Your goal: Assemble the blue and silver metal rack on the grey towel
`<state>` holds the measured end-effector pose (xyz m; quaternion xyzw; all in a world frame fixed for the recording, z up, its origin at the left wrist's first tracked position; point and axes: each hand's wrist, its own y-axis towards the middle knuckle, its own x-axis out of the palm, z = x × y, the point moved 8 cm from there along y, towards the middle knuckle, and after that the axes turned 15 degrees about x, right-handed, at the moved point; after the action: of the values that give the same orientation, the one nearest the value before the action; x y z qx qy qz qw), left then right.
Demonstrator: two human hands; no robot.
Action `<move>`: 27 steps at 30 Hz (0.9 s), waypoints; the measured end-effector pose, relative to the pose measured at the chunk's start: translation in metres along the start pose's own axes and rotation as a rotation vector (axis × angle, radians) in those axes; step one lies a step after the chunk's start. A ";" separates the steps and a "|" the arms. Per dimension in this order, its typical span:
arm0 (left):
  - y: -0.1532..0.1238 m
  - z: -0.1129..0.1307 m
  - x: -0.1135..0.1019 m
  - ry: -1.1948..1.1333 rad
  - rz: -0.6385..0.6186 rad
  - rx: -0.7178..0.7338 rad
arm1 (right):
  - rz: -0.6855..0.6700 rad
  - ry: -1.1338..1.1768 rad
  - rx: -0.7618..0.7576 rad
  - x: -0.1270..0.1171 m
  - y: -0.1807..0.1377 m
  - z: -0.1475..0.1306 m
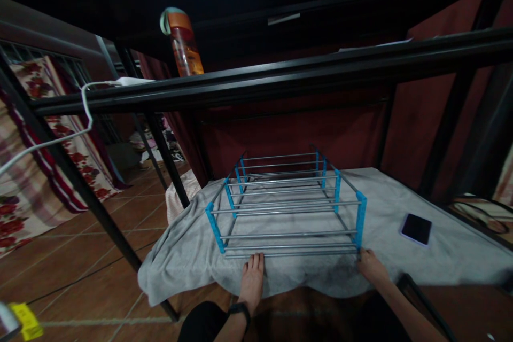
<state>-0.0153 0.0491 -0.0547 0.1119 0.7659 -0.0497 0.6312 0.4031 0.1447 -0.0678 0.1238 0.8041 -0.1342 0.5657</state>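
Observation:
A metal rack (287, 204) of silver rods with blue plastic side brackets lies on its side on a grey cloth (188, 256) spread over a low bunk surface. My left hand (252, 279) lies flat on the cloth, fingers stretched out together, fingertips touching the rack's nearest bottom rod. A black band sits on that wrist. My right hand (371, 265) rests at the rack's near right corner, just below the blue bracket (360, 219); its fingers are curled at the corner, and I cannot see whether they grip it.
A dark phone (416, 228) lies on the cloth to the right. A black bunk frame rail (280, 81) crosses overhead, with an orange bottle (184, 45) and a white cable (86, 109) on it. Tiled floor and a floral curtain (36, 171) are at left.

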 end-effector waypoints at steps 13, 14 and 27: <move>0.008 0.001 -0.010 -0.047 -0.068 -0.046 | 0.003 0.013 -0.014 -0.006 0.003 0.003; 0.008 0.001 -0.014 -0.057 -0.079 -0.052 | 0.001 0.013 -0.016 -0.004 0.003 0.004; 0.014 0.004 -0.034 -0.161 -0.134 -0.041 | -0.002 0.035 -0.030 -0.008 0.006 0.003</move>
<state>-0.0024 0.0579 -0.0216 0.0431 0.7193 -0.0850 0.6881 0.4108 0.1487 -0.0619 0.1168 0.8159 -0.1207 0.5533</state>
